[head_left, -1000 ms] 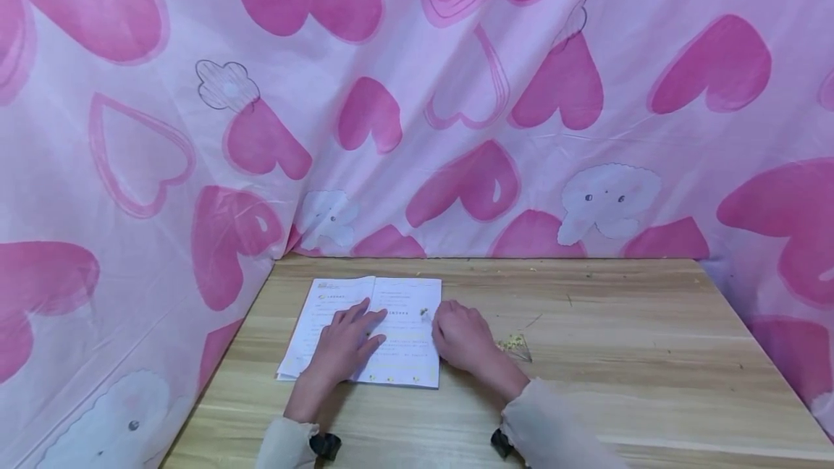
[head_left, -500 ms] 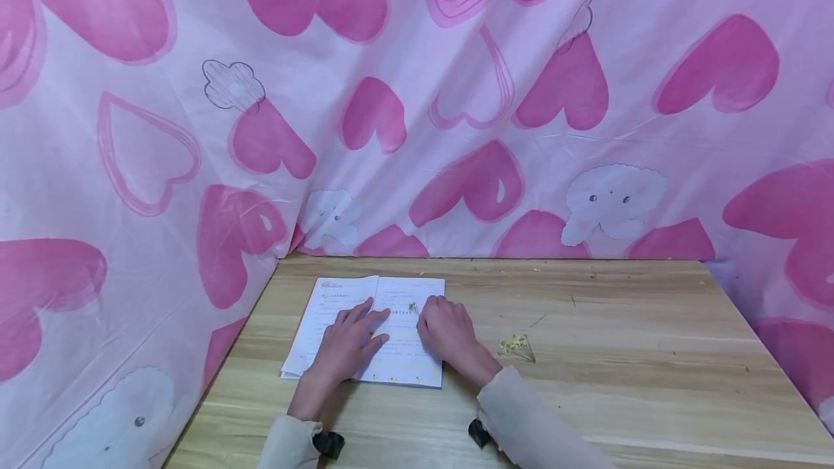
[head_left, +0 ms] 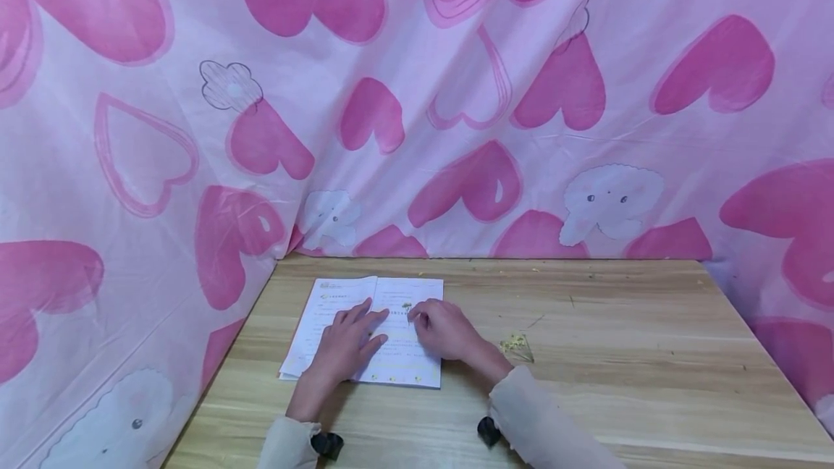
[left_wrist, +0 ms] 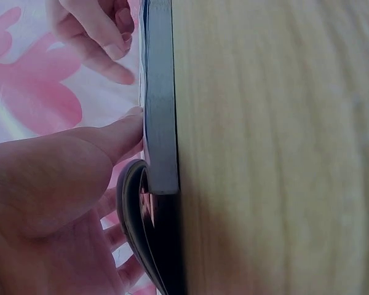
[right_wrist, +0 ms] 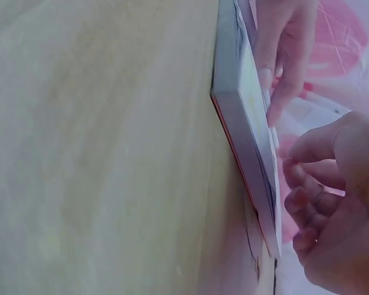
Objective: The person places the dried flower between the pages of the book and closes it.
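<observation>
An open book (head_left: 417, 364) with printed pages lies on the wooden table. My left hand (head_left: 345, 342) rests across its left page and the fold, fingers spread. Over the right page, my right hand (head_left: 446, 328) pinches a small dried-looking yellow-green flower sprig (head_left: 407, 306) by its thin stem, its head pointing away from me. In the right wrist view the thumb and index finger (right_wrist: 313, 144) meet just above the page, and the sprig itself is hardly visible there. The book's thick page block (left_wrist: 162, 104) shows edge-on in the left wrist view, with one corner curled up.
To the right of the book lies a larger yellow-flowered sprig (head_left: 517, 346) with fanned stems. Thin stem bits (head_left: 536, 320) and crumbs are scattered over the table (head_left: 619, 382). A pink heart-patterned cloth (head_left: 456, 165) hangs behind the table and on its left.
My right hand has moved left from the book's right edge onto the right page, carrying the small flower sprig with it. My left hand stays in place on the book.
</observation>
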Action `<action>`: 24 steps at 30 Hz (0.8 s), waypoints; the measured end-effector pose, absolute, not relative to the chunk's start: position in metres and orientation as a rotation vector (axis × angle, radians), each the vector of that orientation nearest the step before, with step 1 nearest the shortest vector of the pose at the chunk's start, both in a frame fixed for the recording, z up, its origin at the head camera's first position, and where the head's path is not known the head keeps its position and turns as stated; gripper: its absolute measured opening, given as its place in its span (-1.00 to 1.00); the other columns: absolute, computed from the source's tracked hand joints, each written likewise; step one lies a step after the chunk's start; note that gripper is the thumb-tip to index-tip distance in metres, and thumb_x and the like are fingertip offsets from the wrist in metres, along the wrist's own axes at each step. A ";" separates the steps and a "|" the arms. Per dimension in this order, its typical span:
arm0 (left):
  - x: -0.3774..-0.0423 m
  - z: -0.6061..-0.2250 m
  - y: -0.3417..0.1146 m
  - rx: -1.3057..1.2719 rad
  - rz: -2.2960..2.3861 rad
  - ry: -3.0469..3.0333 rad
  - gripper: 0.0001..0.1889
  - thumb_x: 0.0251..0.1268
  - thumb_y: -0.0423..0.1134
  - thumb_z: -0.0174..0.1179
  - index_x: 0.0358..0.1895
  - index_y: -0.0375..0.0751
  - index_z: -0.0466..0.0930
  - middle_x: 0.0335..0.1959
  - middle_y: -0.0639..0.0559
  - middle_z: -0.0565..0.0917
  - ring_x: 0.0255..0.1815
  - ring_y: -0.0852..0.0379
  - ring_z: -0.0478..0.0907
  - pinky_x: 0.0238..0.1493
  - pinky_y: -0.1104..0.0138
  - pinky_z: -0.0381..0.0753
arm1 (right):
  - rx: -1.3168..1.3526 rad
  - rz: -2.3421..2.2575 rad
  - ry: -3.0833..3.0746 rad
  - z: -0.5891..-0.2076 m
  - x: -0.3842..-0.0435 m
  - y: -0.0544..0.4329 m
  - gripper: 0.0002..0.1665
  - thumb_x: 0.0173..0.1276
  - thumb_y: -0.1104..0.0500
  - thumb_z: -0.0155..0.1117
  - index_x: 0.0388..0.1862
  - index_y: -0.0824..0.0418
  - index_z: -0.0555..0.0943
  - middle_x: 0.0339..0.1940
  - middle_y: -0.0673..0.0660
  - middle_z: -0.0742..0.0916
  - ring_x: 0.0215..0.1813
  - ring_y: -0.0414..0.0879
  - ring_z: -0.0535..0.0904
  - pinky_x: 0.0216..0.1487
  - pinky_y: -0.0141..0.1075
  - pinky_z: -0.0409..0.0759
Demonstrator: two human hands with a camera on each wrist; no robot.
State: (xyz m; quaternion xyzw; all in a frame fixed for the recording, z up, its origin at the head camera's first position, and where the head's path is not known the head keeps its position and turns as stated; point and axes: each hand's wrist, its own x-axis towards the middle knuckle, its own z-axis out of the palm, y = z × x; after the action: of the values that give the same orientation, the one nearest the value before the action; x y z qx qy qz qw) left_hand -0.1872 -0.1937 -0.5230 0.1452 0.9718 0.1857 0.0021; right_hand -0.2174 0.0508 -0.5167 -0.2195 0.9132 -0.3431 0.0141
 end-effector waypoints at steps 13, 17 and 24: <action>-0.184 -0.523 -0.192 0.429 0.588 3.032 -0.47 0.63 0.04 0.25 0.57 0.19 0.51 0.73 -0.10 0.32 0.63 -0.32 0.31 0.40 -0.41 0.44 | -0.610 -0.672 2.861 -0.513 -0.235 0.097 -0.22 0.62 -0.06 0.31 0.70 0.14 0.37 0.73 0.13 0.43 0.75 0.21 0.27 0.72 0.22 0.23; -0.182 -0.523 -0.188 0.408 0.560 3.026 -0.44 0.64 0.05 0.23 0.61 0.19 0.46 0.75 -0.10 0.27 0.67 -0.31 0.27 0.46 -0.41 0.40 | -0.584 -0.679 2.839 -0.513 -0.236 0.099 -0.22 0.63 -0.08 0.30 0.70 0.12 0.38 0.74 0.11 0.42 0.75 0.23 0.26 0.72 0.23 0.23; -0.177 -0.517 -0.176 0.473 0.518 3.176 -0.49 0.48 -0.17 0.40 0.44 -0.03 0.62 0.64 -0.27 0.40 0.65 -0.39 0.26 0.52 -0.38 0.29 | -0.539 -0.700 2.829 -0.515 -0.236 0.100 -0.21 0.62 -0.12 0.31 0.72 0.03 0.36 0.78 0.08 0.36 0.74 0.29 0.22 0.62 0.31 0.36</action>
State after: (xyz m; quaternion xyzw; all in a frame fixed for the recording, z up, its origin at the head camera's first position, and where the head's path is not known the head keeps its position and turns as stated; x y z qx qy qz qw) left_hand -0.1767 -0.1765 -0.5175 0.1451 0.9750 0.1589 -0.0553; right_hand -0.2362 0.0996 -0.5152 -0.1811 0.9508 -0.2352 0.0888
